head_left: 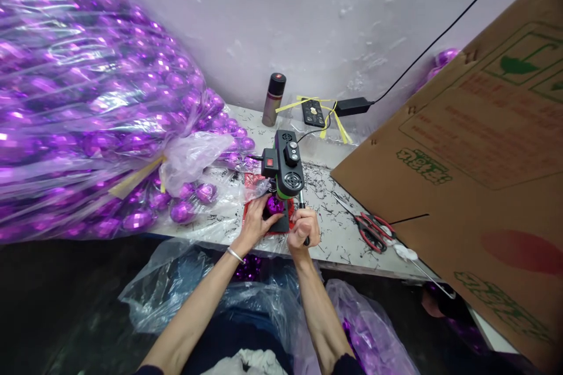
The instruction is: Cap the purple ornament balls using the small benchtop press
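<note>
A small black bench drill press (pixel 288 158) stands on the white worktable (pixel 338 240), a red switch on its side. Under its head sits a shiny purple ball ornament (pixel 275 205), and my left hand (pixel 254 222) holds it from the left with fingers and thumb around it. My right hand (pixel 304 227) is closed round the press's lever handle (pixel 301 199), at the front right of the machine. Where the tool meets the ball is hidden from above. A red sheet (pixel 253 183) lies beneath the base.
A huge clear bag of purple balls (pixel 109 99) fills the left. On the right a cardboard box (pixel 475 158) leans over the table, beside red-handled scissors (pixel 372 231). Behind stand a spray can (pixel 274 99), a phone (pixel 312 112) and a black power adapter (pixel 353 106). Dark scraps litter the tabletop.
</note>
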The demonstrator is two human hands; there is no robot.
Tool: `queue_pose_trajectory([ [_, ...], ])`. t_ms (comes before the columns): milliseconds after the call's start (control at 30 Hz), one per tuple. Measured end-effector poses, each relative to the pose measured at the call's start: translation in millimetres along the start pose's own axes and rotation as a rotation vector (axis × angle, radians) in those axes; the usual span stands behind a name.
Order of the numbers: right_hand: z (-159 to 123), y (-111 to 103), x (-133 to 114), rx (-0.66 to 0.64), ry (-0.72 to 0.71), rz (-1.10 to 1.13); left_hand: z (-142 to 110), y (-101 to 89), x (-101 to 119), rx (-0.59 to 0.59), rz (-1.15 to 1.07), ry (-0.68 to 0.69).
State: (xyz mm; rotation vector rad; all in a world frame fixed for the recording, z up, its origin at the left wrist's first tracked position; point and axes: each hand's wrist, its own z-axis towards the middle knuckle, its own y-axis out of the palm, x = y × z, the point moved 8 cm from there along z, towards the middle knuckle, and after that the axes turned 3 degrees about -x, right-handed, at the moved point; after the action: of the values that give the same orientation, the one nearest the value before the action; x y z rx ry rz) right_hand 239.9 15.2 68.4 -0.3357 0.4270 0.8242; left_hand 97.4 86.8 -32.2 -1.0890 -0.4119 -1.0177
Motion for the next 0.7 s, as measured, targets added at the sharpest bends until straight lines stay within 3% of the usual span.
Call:
queue_pose_trajectory([
  [233, 1.1, 2.9, -6.7, -0.013, -0.037, 0.055, 4.2, 4.0, -3.9, 0.000, -0.003, -0.019],
  [433, 48.0, -2.3, -15.9, -0.025, 0.291, 0.107, -1.4, -1.1, 2.7, -0.024, -0.017, 0.018],
  [500, 62.8, -2.7, -22.4, -0.063, 0.349, 0.122, -21.6, -9.2, 11.7, -0.023, 0.007, 0.074],
  [633, 65.5, -4.2, -30.7, -0.087, 0.303, 0.147, -69.2, -38.3, 33.0, -0.009, 0.107, 0.211],
  [700, 56.2, -4.4, -28.6, -0.069, 0.284, 0.157, -69.4, -61.6, 36.2, 0.030, 0.176, 0.231],
])
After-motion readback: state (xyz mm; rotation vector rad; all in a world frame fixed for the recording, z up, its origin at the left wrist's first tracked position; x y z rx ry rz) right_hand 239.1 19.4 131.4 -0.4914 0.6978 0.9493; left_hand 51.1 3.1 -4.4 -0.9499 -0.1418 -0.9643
